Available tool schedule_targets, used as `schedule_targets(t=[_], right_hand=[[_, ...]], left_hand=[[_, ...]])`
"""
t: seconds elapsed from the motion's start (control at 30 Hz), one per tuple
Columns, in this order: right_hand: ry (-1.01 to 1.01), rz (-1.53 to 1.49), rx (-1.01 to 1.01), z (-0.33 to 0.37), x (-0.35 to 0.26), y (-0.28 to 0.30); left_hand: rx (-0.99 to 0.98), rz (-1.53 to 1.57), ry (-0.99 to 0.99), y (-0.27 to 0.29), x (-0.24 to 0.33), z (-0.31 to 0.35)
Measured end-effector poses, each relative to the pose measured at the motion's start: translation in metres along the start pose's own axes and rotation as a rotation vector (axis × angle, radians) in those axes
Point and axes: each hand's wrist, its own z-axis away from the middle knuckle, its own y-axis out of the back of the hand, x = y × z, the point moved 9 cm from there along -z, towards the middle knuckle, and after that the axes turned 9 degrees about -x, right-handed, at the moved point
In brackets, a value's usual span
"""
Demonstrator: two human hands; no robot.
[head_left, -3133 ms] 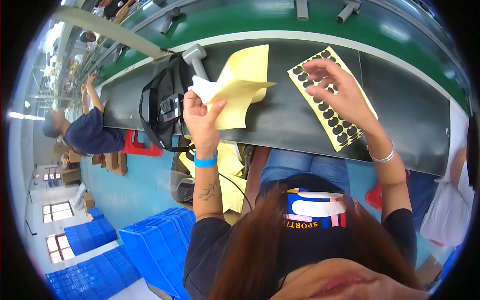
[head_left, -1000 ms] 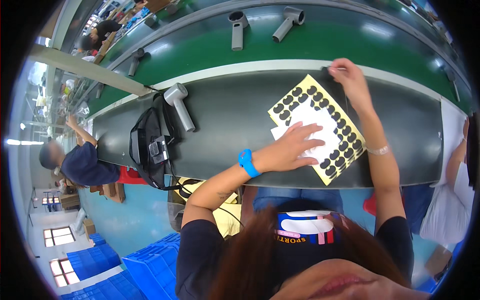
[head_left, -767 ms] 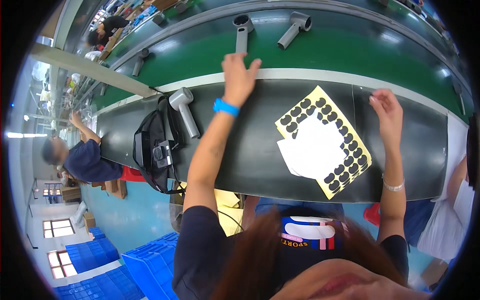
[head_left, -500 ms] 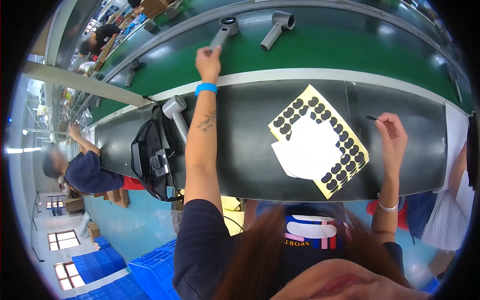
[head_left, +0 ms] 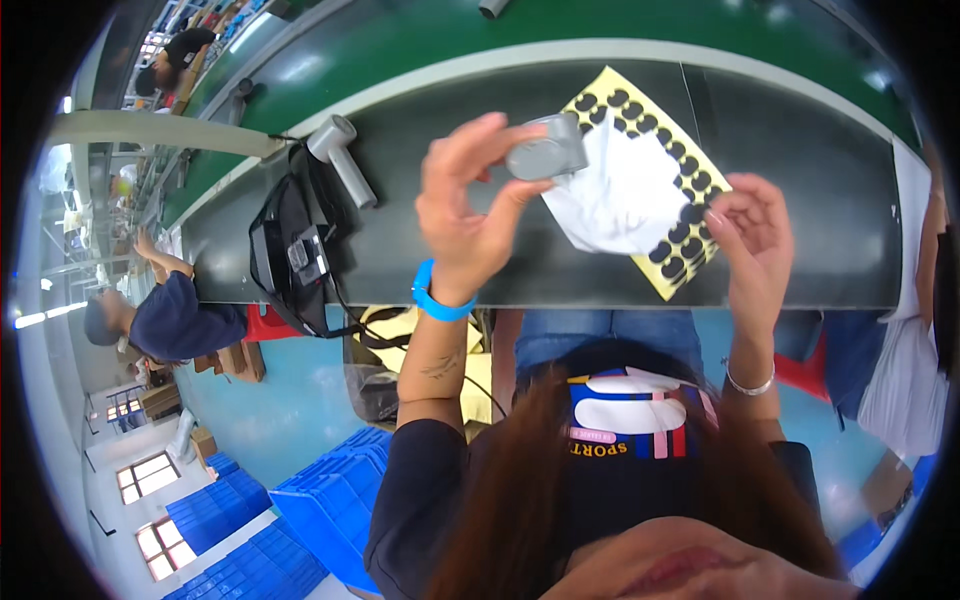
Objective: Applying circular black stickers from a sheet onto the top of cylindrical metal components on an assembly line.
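My left hand (head_left: 465, 205) is raised over the dark table, thumb and fingers closed around a grey hair dryer (head_left: 550, 150). Its rounded end faces me, and much of its handle is hidden. On the right, my right hand (head_left: 752, 240) is pinched close to a yellow sheet (head_left: 668, 287) of black stickers. A black sticker (head_left: 693, 214) shows at its fingertips, seen against the sheet. Crumpled white paper (head_left: 625, 190) lies over the middle of the sheet, just beyond the hair dryer.
Another grey hair dryer (head_left: 345, 165) lies on the left beside a black bag (head_left: 285, 245). Beyond the table runs a green conveyor belt (head_left: 400, 55). A co-worker (head_left: 185, 310) is at the far left. Blue crates (head_left: 335, 500) stand on the floor at lower left.
My left hand has come back from the conveyor with a hair dryer and lifted it over the table. My right hand has moved left to the sticker sheet. The view has shifted downward.
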Motion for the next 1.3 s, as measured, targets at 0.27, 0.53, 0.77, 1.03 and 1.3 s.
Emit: schedule_targets(t=[0.27, 0.53, 0.77, 1.03, 1.3], right_hand=[[0.058, -0.178, -0.140, 0.007, -0.025, -0.051], [-0.011, -0.104, -0.146, 0.012, -0.026, -0.053], [0.002, -0.067, -0.126, 0.012, -0.028, -0.049], [0.019, -0.005, -0.104, 0.012, -0.031, -0.048], [0.033, 0.042, -0.095, 0.012, -0.034, -0.048]], left_hand=[[-0.059, 0.338, 0.172, -0.048, 0.019, 0.031], [-0.099, 0.582, 0.312, -0.066, 0.018, 0.040], [-0.167, 0.714, 0.358, -0.074, 0.014, 0.040], [-0.160, 0.742, 0.387, -0.077, 0.012, 0.040], [-0.164, 0.729, 0.375, -0.077, 0.013, 0.038]])
